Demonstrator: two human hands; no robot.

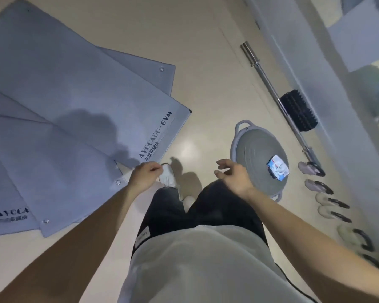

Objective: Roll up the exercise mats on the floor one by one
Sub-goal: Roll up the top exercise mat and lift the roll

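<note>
Several grey exercise mats (74, 88) printed AVOCADO GYM lie flat and overlapping on the pale floor at the left, fanned out with metal eyelets at their corners. I stand beside their near corners, looking down at my legs and white shoes. My left hand (144, 177) hangs in the air just past the mats' corner, fingers loosely curled, holding nothing. My right hand (233, 174) hovers over my right knee, fingers loosely bent and empty. Neither hand touches a mat.
A grey balance dome (253, 154) with a small packet (277, 170) on it sits at the right. Behind it a steel barbell (274, 92) and a black roller (299, 112) lie along the wall. A row of slippers (328, 203) lines the right edge.
</note>
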